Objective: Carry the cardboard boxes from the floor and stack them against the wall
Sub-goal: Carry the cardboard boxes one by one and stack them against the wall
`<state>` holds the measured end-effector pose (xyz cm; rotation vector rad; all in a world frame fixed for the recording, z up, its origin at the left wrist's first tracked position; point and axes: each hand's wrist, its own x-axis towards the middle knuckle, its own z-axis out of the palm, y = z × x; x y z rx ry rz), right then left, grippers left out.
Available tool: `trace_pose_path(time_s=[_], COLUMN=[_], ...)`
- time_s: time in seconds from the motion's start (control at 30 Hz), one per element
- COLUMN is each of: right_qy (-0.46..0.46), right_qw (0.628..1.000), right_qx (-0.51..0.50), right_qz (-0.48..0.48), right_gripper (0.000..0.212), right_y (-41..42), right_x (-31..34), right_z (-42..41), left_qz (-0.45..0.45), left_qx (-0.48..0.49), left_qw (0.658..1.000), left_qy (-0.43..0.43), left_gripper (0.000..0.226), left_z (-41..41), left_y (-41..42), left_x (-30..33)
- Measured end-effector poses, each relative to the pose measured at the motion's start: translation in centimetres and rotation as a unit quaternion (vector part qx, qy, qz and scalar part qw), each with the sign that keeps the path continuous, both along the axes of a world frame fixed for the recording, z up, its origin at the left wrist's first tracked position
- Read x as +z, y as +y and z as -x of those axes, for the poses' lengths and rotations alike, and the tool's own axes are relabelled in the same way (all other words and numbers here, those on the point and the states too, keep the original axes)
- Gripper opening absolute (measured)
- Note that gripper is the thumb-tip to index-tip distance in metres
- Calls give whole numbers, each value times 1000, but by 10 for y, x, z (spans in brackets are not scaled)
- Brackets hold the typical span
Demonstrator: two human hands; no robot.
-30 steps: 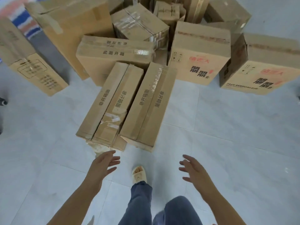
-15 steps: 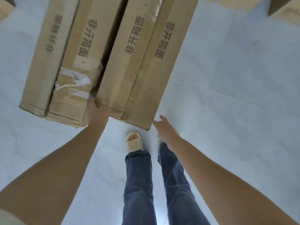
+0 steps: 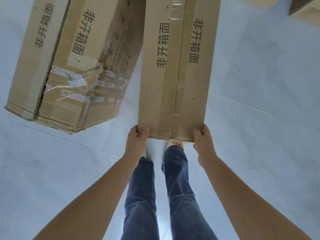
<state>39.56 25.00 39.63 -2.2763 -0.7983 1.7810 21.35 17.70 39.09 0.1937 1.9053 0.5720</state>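
A long cardboard box [image 3: 176,70] with black printed characters and a taped seam lies lengthwise in front of me, its near end above my feet. My left hand [image 3: 138,137] grips its near left corner, thumb on the top face. My right hand [image 3: 201,137] grips its near right corner the same way. A second long box [image 3: 76,66], torn and patched with clear tape, lies on the floor just to the left, apart from the first.
Pale grey floor tiles [image 3: 259,118] spread to the right and left. A corner of another cardboard box [image 3: 306,9] shows at the top right. My legs in blue jeans [image 3: 155,196] stand directly beneath the held box end.
Both hands were open and reaching toward the boxes; now each grips a near corner of the right-hand box. That box now sits apart from the left one.
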Motion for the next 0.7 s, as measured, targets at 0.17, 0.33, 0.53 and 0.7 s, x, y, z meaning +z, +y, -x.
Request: trace_pose_path(time_s=[0.17,0.33,0.53,0.7], right_qy=[90,115,102,86], right_qw=[996,992,993,990], right_qx=[6,-42,-20,-25], right_qz=[6,-12,-53,-107], right_gripper=[44,33,12,10], right_y=[5,4,11,15], right_x=[-30,-20,77,152], right_z=[-18,-8,-20,-17], left_qz=[-49,-63,-108,-124], left_qx=[32,65,110,196], left_qw=[998,995,988,973], left_qy=[-31,-43,-8,2], left_gripper=[41,41,20,42], left_z=[5,2,-11,-8], left_y=[2,1,7,18], left_x=[-31,-23,71,151])
